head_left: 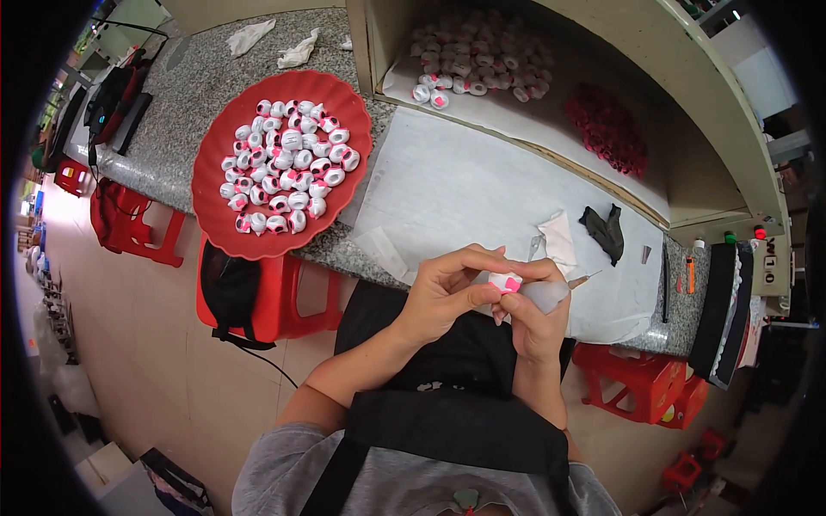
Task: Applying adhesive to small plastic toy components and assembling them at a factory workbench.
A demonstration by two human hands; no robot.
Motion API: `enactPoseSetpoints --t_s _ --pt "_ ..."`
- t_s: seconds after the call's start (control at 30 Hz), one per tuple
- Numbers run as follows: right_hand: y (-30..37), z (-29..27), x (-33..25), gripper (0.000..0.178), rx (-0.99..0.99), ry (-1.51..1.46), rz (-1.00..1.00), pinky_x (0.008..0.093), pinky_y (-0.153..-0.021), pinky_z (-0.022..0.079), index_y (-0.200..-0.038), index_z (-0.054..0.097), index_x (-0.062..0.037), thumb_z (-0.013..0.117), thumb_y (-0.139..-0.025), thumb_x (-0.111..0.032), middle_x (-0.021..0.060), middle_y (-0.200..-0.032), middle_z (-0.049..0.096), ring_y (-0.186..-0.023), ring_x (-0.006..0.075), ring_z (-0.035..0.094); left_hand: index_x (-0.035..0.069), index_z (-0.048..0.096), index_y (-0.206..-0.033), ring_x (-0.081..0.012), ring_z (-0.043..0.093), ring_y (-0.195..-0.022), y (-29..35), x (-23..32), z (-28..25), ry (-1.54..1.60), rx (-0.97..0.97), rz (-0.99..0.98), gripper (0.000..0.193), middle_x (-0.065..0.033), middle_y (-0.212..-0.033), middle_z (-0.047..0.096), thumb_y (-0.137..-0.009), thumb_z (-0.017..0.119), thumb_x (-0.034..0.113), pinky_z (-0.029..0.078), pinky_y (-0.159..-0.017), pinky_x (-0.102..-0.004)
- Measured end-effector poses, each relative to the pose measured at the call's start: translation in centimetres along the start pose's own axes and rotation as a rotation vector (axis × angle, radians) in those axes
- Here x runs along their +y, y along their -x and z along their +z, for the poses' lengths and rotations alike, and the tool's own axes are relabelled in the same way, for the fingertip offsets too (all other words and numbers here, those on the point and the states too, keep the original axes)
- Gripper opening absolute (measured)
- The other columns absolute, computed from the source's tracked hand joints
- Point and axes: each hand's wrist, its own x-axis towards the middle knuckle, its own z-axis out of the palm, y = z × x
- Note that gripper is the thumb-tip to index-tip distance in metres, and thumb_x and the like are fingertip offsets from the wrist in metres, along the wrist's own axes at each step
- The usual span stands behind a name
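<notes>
A small round white and pink piece (505, 282) is pinched between the fingertips of both my hands, above the near edge of the bench. My left hand (443, 292) grips its left side with thumb and fingers. My right hand (538, 318) closes on it from the right. A translucent whitish piece (547, 295) lies against my right fingers; its kind is unclear. From behind that hand a thin pointed tool (585, 279) sticks out to the right. To the left, a red scalloped bowl (215, 155) holds many similar white pieces (292, 159) with pink and dark marks.
White paper (447, 189) covers the bench before me, with a crumpled white cloth (557, 242) and a black cloth (605, 232) on it. A shelf compartment behind holds more white pieces (482, 56) and a dark pink heap (607, 129). Red stools (632, 378) stand below.
</notes>
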Motion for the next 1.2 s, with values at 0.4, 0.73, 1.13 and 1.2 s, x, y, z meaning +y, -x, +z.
enactPoseSetpoints --t_s 0.4,0.73,1.13,1.2 --pt "-1.1 -1.0 -0.5 0.050 -0.085 0.074 -0.051 0.0197 -0.044 0.038 -0.111 0.038 0.0028 0.059 -0.066 -0.005 0.0112 -0.075 0.051 -0.051 0.0106 0.046 0.002 0.055 -0.088 -0.0173 0.046 -0.086 -0.7 7.6 -3.3 -1.050 0.443 0.405 0.028 -0.0069 -0.089 0.047 -0.062 0.063 -0.001 0.035 -0.078 -0.0292" --pt "-0.4 -2.9 -1.8 0.049 0.005 0.017 -0.122 0.0209 -0.040 0.035 -0.110 0.029 -0.0065 0.051 -0.067 -0.013 0.0143 -0.091 0.041 -0.053 0.0141 0.042 0.007 0.057 -0.085 -0.0256 0.050 -0.085 -17.4 0.8 -4.1 -1.576 -0.062 0.625 0.023 -0.0084 -0.086 0.055 -0.063 0.055 -0.001 0.039 -0.074 -0.0333" --pt "1.3 -5.4 -2.9 0.031 0.135 0.084 -0.171 0.0282 -0.047 0.044 -0.097 0.036 0.0006 0.047 -0.069 -0.009 0.0125 -0.096 0.038 -0.061 0.0206 0.050 0.004 0.055 -0.085 -0.0202 0.053 -0.080 -17.0 -0.9 -1.3 -1.235 0.032 0.352 0.017 -0.0081 -0.088 0.052 -0.068 0.055 0.001 0.044 -0.067 -0.0287" --pt "1.2 -4.8 -3.4 0.029 0.181 0.107 -0.210 0.0288 -0.048 0.044 -0.096 0.040 0.0019 0.049 -0.071 -0.010 0.0120 -0.096 0.039 -0.062 0.0209 0.050 0.002 0.054 -0.087 -0.0149 0.053 -0.080 -13.5 0.8 0.1 -0.877 0.054 0.262 0.018 -0.0072 -0.091 0.051 -0.070 0.056 -0.001 0.043 -0.070 -0.0257"
